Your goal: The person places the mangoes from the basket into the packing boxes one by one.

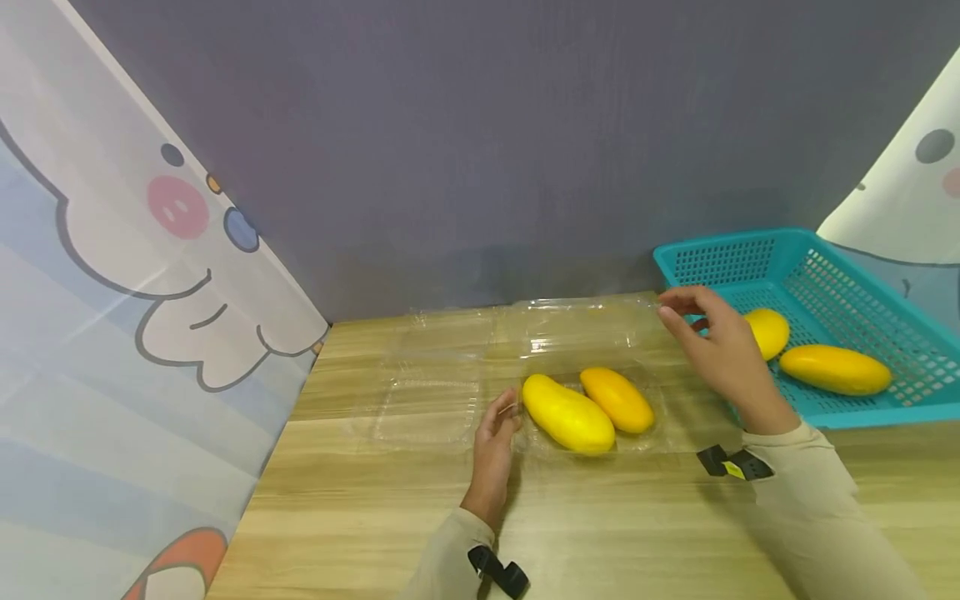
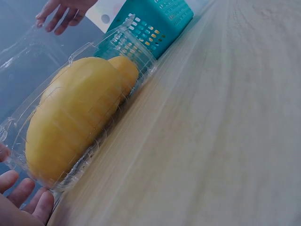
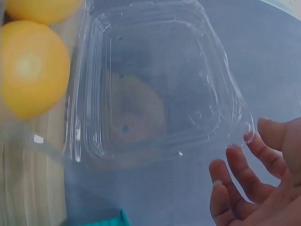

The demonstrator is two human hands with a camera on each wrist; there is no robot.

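Observation:
A clear plastic clamshell container (image 1: 528, 442) lies on the table with its lid raised at the back. Two fruits that look like mangoes, a bright yellow one (image 1: 567, 414) and an orange-yellow one (image 1: 618, 400), lie side by side in its base. My right hand (image 1: 716, 337) pinches the far right corner of the transparent lid (image 3: 160, 94) between thumb and fingers. At the container's left side, my left hand (image 1: 495, 450) rests its loosely bent fingers (image 2: 21, 193) against the wall.
A second clear clamshell (image 1: 427, 412) lies opened to the left. On the right stands a turquoise basket (image 1: 847, 417) with an orange-yellow mango (image 1: 835, 370) and another yellow fruit (image 1: 767, 333), partly hidden by my right hand. A grey wall (image 1: 480, 167) rises behind the wooden table (image 1: 337, 517).

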